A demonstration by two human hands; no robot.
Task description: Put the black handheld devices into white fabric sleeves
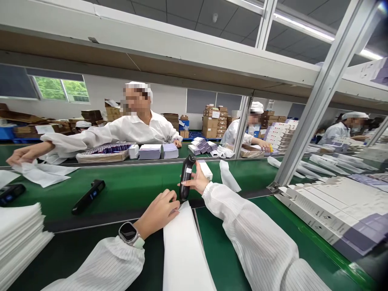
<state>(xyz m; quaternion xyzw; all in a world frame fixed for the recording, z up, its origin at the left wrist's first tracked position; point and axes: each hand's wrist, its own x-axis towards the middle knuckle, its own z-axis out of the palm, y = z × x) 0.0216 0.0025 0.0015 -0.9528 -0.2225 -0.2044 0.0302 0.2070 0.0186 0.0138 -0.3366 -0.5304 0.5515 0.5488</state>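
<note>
My right hand [198, 179] grips a slim black handheld device [187, 171] with a small white label, holding it upright above the near edge of the belt. Just below it lies a long white packing sleeve [183, 246], stretching toward me. Curled fingers of my left hand [160, 212] pinch the sleeve's far end, close to the bottom of the device. A small white box [206, 170] stands behind my right hand, partly hidden. Farther left on the belt rests another black device [88, 197] with a small lit screen. One more black device [11, 194] lies at the left edge.
A stack of white sleeves [21, 242] is at left. Rows of white and purple boxes [333, 210] fill the right side, beside a metal post [318, 93]. A loose sleeve [228, 176] lies on the green belt [136, 182]. A co-worker [145, 125] reaches left across the belt; others work farther right.
</note>
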